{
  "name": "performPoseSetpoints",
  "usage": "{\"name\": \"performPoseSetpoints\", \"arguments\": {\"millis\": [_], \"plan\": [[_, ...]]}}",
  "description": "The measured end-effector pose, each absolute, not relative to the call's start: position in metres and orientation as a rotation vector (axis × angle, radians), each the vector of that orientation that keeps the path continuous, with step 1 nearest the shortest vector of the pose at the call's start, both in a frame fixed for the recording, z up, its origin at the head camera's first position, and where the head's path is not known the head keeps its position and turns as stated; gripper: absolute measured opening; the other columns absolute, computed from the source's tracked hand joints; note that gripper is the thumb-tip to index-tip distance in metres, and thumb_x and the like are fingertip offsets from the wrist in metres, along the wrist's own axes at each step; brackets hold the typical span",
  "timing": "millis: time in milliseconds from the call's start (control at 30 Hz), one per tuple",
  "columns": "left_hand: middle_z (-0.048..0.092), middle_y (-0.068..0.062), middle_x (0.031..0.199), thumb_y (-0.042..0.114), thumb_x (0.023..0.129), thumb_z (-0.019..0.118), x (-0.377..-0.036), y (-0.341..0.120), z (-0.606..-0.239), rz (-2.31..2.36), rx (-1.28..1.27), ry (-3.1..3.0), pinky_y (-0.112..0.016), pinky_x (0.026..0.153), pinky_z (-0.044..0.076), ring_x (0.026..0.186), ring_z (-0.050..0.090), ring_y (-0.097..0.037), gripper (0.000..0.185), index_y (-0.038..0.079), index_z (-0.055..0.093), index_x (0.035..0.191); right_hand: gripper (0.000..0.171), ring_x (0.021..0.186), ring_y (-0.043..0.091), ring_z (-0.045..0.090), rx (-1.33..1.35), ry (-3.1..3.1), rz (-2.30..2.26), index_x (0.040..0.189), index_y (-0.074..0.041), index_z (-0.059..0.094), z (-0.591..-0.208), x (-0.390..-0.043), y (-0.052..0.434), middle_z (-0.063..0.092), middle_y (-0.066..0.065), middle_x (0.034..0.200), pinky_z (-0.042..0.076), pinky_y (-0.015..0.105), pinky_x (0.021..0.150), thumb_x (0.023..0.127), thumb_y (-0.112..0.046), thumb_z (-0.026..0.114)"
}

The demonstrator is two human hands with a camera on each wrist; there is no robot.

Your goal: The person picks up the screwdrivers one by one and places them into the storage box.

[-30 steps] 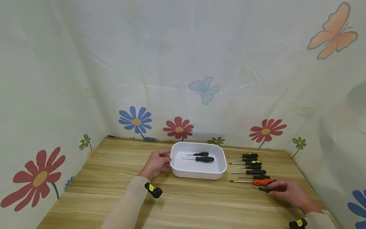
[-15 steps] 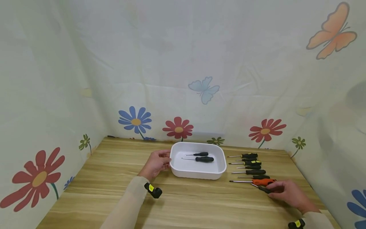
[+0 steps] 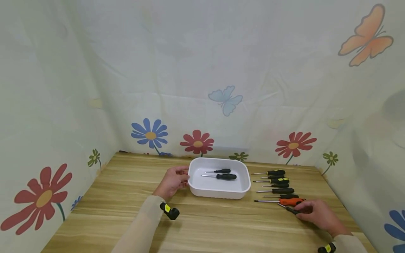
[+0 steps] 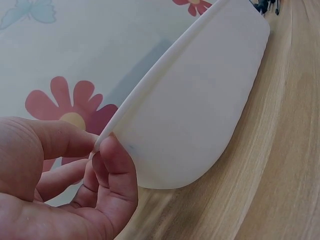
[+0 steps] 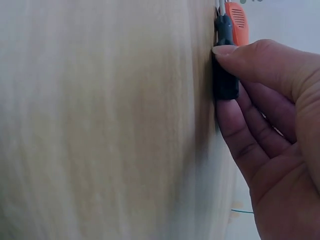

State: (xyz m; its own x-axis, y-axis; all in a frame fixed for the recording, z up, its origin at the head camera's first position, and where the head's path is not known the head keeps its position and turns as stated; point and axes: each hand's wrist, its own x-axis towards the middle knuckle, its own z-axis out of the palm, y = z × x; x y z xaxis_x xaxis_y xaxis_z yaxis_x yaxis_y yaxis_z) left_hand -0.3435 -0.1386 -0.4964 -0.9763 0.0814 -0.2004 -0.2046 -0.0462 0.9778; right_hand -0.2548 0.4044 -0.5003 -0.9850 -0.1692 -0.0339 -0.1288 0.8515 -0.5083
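Note:
My left hand [image 3: 172, 181] pinches the left rim of a white rectangular tray [image 3: 215, 194], thumb on one side and fingers on the other, as the left wrist view shows. Inside the tray lie a smaller black screwdriver [image 3: 224, 170] and a larger black screwdriver [image 3: 228, 176]. At the right, my right hand [image 3: 319, 214] grips a small black-handled screwdriver [image 5: 225, 75] between thumb and fingers. Its shaft points away to the left, close beside an orange-handled screwdriver [image 3: 289, 201]. The fingers partly cover the small handle.
Several more screwdrivers lie in a row right of the tray, among them a black-and-yellow screwdriver [image 3: 276, 172] at the back and a black screwdriver [image 3: 283, 190]. They rest on a wooden table [image 3: 202, 225]. A flower-printed curtain [image 3: 158, 105] stands behind and at both sides.
The small screwdriver's handle has tilted slightly in my right hand, its tip now near the orange screwdriver's shaft. My left hand and the tray have stayed in place.

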Motion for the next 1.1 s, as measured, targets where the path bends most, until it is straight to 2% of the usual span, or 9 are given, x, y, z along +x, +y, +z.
{"name": "performPoseSetpoints", "arguments": {"millis": [200,367,433,633,867,1100], "plan": [[0.059,-0.025,0.126,-0.004,0.097,0.061,-0.343,-0.139,-0.495,2.116,-0.14,2.022,-0.029,0.071,0.059,0.083,0.062,-0.023,0.047,0.004,0.059,0.143,0.018,0.083,0.009,0.065,-0.195,2.966,-0.78,0.096,-0.018,0.081,-0.499,-0.254,0.401,0.077,0.001,0.098,0.053,0.025,0.071,0.08,-0.021,0.087],[0.06,-0.024,0.125,-0.005,0.096,0.062,-0.343,-0.139,-0.495,2.122,-0.138,2.022,-0.03,0.071,0.059,0.082,0.063,-0.022,0.047,0.004,0.059,0.142,0.018,0.1,0.022,0.068,-0.184,2.957,-0.818,0.097,-0.02,0.081,-0.497,-0.252,0.4,0.078,0.001,0.104,0.056,0.037,0.083,0.08,-0.022,0.087],[0.06,-0.024,0.123,-0.005,0.096,0.062,-0.343,-0.139,-0.494,2.124,-0.14,2.023,-0.03,0.071,0.059,0.081,0.062,-0.022,0.047,0.004,0.06,0.142,0.018,0.104,0.023,0.067,-0.169,2.941,-0.854,0.097,-0.02,0.081,-0.496,-0.253,0.4,0.078,0.002,0.105,0.056,0.038,0.085,0.08,-0.023,0.087],[0.061,-0.023,0.121,-0.005,0.096,0.062,-0.342,-0.138,-0.494,2.126,-0.143,2.027,-0.03,0.071,0.058,0.079,0.062,-0.021,0.047,0.004,0.06,0.142,0.023,0.089,0.009,0.068,-0.153,2.9,-0.998,0.101,-0.014,0.08,-0.493,-0.253,0.397,0.077,0.005,0.105,0.056,0.023,0.074,0.082,-0.025,0.086],[0.059,-0.025,0.126,-0.004,0.097,0.061,-0.342,-0.139,-0.494,2.104,-0.146,2.039,-0.03,0.072,0.059,0.081,0.062,-0.022,0.047,0.005,0.058,0.144,0.024,0.089,0.0,0.066,-0.184,2.955,-1.149,0.106,-0.012,0.08,-0.487,-0.251,0.387,0.076,0.011,0.112,0.057,0.02,0.075,0.085,-0.024,0.084],[0.059,-0.023,0.126,-0.003,0.098,0.061,-0.344,-0.139,-0.494,2.097,-0.172,2.036,-0.029,0.073,0.058,0.084,0.062,-0.022,0.047,0.006,0.058,0.144,0.023,0.089,-0.007,0.063,-0.213,3.046,-1.233,0.105,-0.016,0.082,-0.48,-0.252,0.376,0.077,0.01,0.11,0.056,0.019,0.075,0.085,-0.027,0.084]]}}
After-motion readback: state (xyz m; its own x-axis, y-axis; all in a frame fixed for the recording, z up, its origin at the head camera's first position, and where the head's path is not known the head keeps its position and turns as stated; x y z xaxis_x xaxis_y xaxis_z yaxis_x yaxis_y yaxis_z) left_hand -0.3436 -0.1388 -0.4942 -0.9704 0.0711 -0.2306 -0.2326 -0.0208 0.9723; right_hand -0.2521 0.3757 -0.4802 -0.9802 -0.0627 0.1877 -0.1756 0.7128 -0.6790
